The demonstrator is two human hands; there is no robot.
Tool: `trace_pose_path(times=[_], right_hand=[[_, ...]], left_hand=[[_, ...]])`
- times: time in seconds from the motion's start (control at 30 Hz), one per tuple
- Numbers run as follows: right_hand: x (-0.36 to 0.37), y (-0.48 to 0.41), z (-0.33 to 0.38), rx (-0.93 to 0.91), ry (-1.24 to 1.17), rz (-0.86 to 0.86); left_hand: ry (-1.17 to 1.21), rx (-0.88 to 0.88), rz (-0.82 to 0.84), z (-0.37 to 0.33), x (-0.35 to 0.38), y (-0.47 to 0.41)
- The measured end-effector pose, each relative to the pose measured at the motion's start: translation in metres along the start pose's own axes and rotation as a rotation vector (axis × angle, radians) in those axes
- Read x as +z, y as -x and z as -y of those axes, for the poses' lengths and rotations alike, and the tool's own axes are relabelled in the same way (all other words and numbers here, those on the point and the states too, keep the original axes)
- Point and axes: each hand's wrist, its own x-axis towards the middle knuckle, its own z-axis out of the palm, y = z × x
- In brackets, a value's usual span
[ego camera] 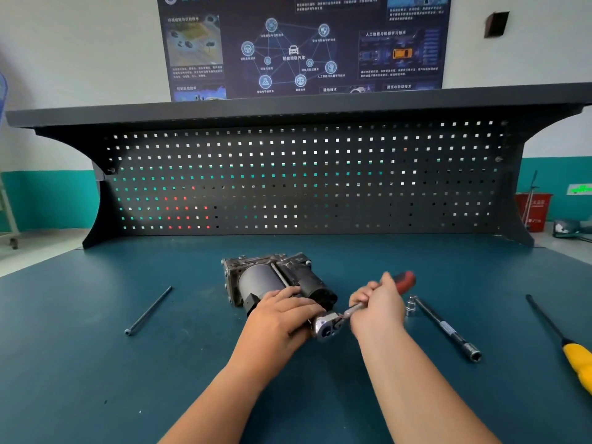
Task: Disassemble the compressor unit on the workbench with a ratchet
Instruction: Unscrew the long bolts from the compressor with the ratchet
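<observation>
The compressor unit (pixel 272 278), a dark cylinder with a grey metal end block, lies on the blue workbench (pixel 96 363) in the middle. My left hand (pixel 282 315) lies over its near end, fingers curled round the body beside the ratchet head. The ratchet (pixel 330 325) has a chrome head at the compressor's near end and a red and black handle (pixel 405 280) pointing up to the right. My right hand (pixel 378 307) grips the ratchet's shaft and handle. The fastener under the ratchet head is hidden.
A long loose bolt (pixel 149 310) lies to the left. To the right lie a socket (pixel 411 307), a long extension bar (pixel 447 330) and a yellow-handled screwdriver (pixel 576 360) near the edge. A black pegboard (pixel 304 177) closes off the back of the bench.
</observation>
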Motion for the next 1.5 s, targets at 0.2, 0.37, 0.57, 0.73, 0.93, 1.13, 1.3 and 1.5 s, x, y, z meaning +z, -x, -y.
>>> trace_pose_path(times=[0.2, 0.37, 0.57, 0.73, 0.93, 1.13, 1.3, 1.5], right_hand=[[0.021, 0.035, -0.004, -0.489, 0.329, 0.431], [0.018, 0.058, -0.018, -0.756, 0.682, 0.866], [0.020, 0.052, -0.014, -0.707, 0.624, 0.754], [0.012, 0.011, 0.006, -0.173, 0.138, 0.167], [-0.002, -0.003, 0.000, 0.017, 0.006, 0.000], [0.021, 0.029, -0.002, -0.418, 0.249, 0.346], [0.023, 0.054, -0.012, -0.614, 0.542, 0.819], [0.023, 0.053, -0.009, -0.579, 0.542, 0.823]], left_hand=[[0.015, 0.045, -0.003, 0.001, 0.001, 0.000], [0.071, 0.079, 0.026, 0.005, -0.001, 0.000], [0.035, 0.064, 0.041, 0.002, -0.002, 0.000], [0.074, -0.022, 0.010, 0.000, -0.001, 0.000], [0.030, 0.006, 0.013, -0.002, -0.002, -0.001], [0.034, 0.013, -0.021, 0.002, 0.002, 0.001], [0.015, 0.067, 0.001, 0.003, 0.000, 0.002], [0.021, 0.038, 0.031, 0.002, -0.002, 0.001]])
